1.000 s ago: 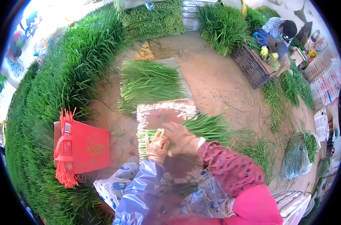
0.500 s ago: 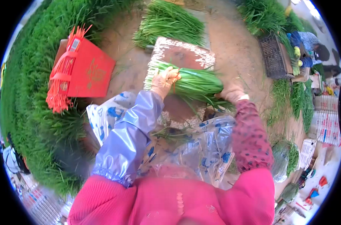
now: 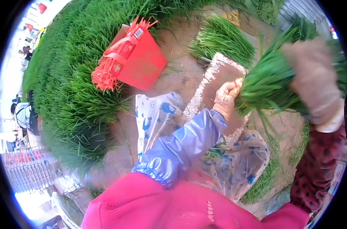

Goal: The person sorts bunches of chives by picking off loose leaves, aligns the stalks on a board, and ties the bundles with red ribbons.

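Observation:
My gloved left hand [image 3: 227, 97] is closed around one end of a bundle of green chives [image 3: 267, 84], where a bit of red tie shows by the fingers. The bundle is raised over the right side of a brown board with a white patterned border [image 3: 196, 101]. My gloved right hand [image 3: 314, 76] is at the leafy end, smeared by motion, so its fingers cannot be made out. Beyond the board lies a pile of loose chives [image 3: 223, 40].
A red box [image 3: 146, 65] with red strips [image 3: 104, 78] strapped to it stands at the left. Dense green heaps [image 3: 74, 76] line the left side. A clear plastic sheet with blue prints [image 3: 158, 114] covers my lap. Cut greens [image 3: 265, 177] lie on the ground at lower right.
The chive bundle has come up off the board and moved right. My right hand has swung up to its leafy end and blurred. The whole view has turned.

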Tool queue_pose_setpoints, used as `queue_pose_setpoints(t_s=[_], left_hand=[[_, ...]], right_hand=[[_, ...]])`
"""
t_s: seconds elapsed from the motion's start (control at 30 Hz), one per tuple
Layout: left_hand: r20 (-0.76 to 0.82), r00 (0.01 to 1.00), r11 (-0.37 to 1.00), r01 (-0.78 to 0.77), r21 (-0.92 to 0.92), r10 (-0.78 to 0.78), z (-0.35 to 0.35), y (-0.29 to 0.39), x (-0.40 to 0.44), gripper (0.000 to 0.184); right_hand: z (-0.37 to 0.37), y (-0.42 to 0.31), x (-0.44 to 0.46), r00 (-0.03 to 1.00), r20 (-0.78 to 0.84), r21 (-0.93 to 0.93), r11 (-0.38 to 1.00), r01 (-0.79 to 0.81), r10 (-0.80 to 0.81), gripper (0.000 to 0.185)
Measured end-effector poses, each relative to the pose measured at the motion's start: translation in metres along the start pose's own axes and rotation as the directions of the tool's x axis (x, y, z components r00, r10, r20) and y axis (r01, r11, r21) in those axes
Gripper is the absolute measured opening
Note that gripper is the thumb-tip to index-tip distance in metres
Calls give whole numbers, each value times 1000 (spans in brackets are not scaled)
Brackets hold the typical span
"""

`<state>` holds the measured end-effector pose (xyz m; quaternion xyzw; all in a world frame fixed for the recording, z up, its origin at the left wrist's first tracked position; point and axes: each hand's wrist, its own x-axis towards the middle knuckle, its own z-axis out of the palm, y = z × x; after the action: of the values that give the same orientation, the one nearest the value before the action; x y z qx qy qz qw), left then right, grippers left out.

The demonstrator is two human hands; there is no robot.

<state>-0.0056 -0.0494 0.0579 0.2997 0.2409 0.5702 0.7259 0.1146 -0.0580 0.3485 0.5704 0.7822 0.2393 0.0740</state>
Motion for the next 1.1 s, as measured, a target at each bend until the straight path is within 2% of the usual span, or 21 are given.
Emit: queue_pose_setpoints(t_s=[0.07, 0.13, 0.17, 0.23, 0.3, 0.33, 0.37, 0.43, 0.5, 0.53, 0.57, 0.63, 0.7, 0.73, 0.83, 0.87, 0.9, 0.93, 0.97, 1.03, 1.1], left_hand=[[-24, 999, 999, 46, 24, -45, -33, -29, -3, 18], [-200, 943, 894, 318, 315, -265, -50, -35, -5, 12], [-188, 944, 893, 320, 316, -271, -52, -34, 4, 12], [-6, 1000, 738, -3, 674, 9, -54, -29, 9, 11], [72, 993, 912, -110, 395, 89, -31, -14, 25, 12], [368, 900, 802, -392, 451, 233, -26, 3, 40, 14], [346, 882, 816, -443, 371, 321, 5, 25, 39, 10], [519, 748, 463, -664, 588, 414, 14, 27, 44, 8], [612, 744, 198, -665, 720, 269, 7, 6, 47, 11], [615, 743, 208, -666, 716, 262, -8, -13, 51, 11], [613, 782, 83, -622, 779, 112, -28, -36, 55, 12], [548, 837, -15, -548, 836, -21, -75, -71, 51, 13], [553, 829, 56, -557, 828, 81, -77, -68, 49, 10], [549, 833, 60, -552, 832, 69, -80, -77, 50, 10], [527, 838, 62, -538, 841, 140, -87, -91, 57, 20], [569, 810, -33, -571, 821, 140, -86, -89, 58, 24], [604, 784, -145, -587, 796, 144, -86, -89, 58, 28], [622, 767, -218, -588, 779, 158, -83, -92, 57, 32], [587, 807, -101, -580, 808, 60, -74, -71, 51, 40], [447, 878, 158, -472, 867, 170, -66, -75, 48, 21], [402, 898, 189, -369, 910, -179, -66, -68, 59, 21]], right_hand=[[40, -39, 0, 999, 27, -266, 963, 48, -42, 25], [54, -51, 13, 936, 351, -404, 903, 144, 8, 9], [60, -34, 9, 970, 228, -169, 978, 126, -86, 12], [75, -1, -15, 995, 12, 185, 978, 92, -96, 20], [79, 30, -41, 997, 13, 371, 926, -69, 70, 33], [88, 47, -60, 979, 45, 412, 889, -198, 198, 41], [98, 63, -77, 956, 139, 406, 866, -293, 259, 44], [103, 69, -103, 908, 257, 376, 831, -410, 332, 47], [105, 57, -119, 683, 455, -264, 819, -509, 571, 53], [122, 62, -129, 571, 644, -57, 776, -628, 509, 58], [142, 48, -142, 683, 644, 164, 810, -563, 344, 51], [134, -18, -113, 689, 725, 605, 486, -630, -9, 31], [170, -77, -103, 980, 181, 822, 534, -198, 84, 24], [185, -101, -98, 980, -104, 765, 643, -29, 169, 21], [228, -121, -65, 963, -195, 477, 876, -75, 188, 22], [238, -119, -60, 985, 67, 517, 840, -168, 156, 25], [237, -132, -65, 990, 139, 24, 999, -33, 30, 24], [246, -137, -75, 977, 213, -474, 871, 131, -31, 24], [251, -127, -69, 959, 283, -152, 988, 32, 13, 22], [253, -109, -49, 904, 416, 497, 807, -318, 100, 18], [253, -104, -50, 934, 265, 670, 651, -358, 241, 16]])
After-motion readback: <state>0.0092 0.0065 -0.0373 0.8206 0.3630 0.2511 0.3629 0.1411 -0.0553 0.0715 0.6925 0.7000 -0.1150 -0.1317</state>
